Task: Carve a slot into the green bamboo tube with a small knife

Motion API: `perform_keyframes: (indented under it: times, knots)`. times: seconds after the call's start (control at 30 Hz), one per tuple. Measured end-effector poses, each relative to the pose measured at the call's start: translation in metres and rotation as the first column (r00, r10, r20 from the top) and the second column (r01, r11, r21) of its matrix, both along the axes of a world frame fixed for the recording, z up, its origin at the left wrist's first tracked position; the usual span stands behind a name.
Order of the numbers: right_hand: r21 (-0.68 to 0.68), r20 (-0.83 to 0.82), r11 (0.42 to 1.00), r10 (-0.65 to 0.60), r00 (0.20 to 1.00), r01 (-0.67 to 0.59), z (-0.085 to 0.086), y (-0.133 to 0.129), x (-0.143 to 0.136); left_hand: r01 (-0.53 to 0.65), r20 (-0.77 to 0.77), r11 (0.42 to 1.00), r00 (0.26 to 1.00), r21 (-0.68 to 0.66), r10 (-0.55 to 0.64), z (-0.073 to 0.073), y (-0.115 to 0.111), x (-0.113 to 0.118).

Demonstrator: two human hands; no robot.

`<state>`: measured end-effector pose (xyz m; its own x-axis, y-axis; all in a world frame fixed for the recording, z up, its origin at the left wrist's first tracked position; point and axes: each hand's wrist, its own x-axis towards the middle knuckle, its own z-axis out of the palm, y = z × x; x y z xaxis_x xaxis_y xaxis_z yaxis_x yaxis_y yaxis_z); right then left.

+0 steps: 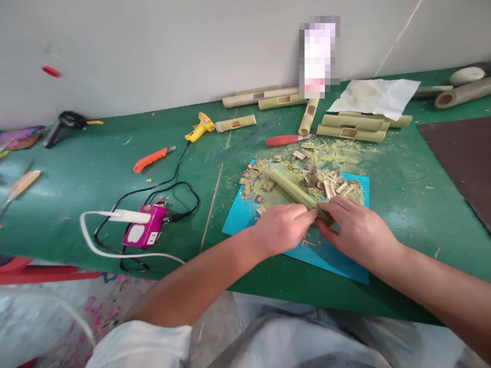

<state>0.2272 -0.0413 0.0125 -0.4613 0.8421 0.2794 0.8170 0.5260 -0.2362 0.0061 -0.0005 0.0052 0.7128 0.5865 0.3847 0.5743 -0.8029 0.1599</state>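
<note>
Both hands meet at the near end of a pale green bamboo tube (292, 188), which lies slanted over a blue sheet (240, 214). My left hand (286, 227) is closed, its fingers wrapped round the tube from the left. From the right, my right hand (355, 222) pinches the same end between thumb and fingers. Any small tool between the fingers is hidden. Cut bamboo chips (255, 179) and greenish shavings surround the tube on the sheet. Beyond them rests a red-handled knife (283, 140) with a short pointed blade.
Several notched bamboo tubes (351, 133) lie at the back, partly under white paper (374, 97). To the left are an orange cutter (152, 159), a yellow glue gun (200, 128) and a purple power strip (144, 226) with looping cords. A dark board (456, 158) lies at right.
</note>
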Motion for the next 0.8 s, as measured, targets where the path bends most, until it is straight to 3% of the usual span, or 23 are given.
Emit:
perform_keyframes:
  times: [0.13,0.3,0.43,0.6,0.73,0.8]
  knots:
    - [0.041,0.000,0.998,-0.036,0.999,0.036,-0.001,0.000,0.000,-0.194,0.059,0.979,0.980,0.062,0.191,0.000,0.005,-0.001]
    - [0.038,-0.004,0.999,0.001,1.000,0.000,-0.002,0.000,0.000,0.013,0.011,0.999,1.000,0.037,-0.014,0.000,0.003,-0.001]
    - [0.064,-0.010,0.998,-0.026,1.000,0.026,-0.002,0.001,0.000,-0.177,0.081,0.980,0.982,0.093,0.169,-0.001,0.008,-0.005]
    - [0.059,0.001,0.998,0.004,1.000,-0.004,-0.002,0.001,0.000,-0.036,0.023,0.998,0.999,0.055,0.035,-0.003,0.010,-0.007]
    - [0.093,0.006,0.995,-0.022,1.000,0.021,-0.002,0.000,0.001,-0.276,0.073,0.957,0.960,0.092,0.270,-0.004,0.026,-0.018]
    - [0.096,0.003,0.995,-0.009,1.000,0.009,-0.003,0.001,0.001,-0.288,0.069,0.954,0.957,0.084,0.283,-0.004,0.027,-0.018]
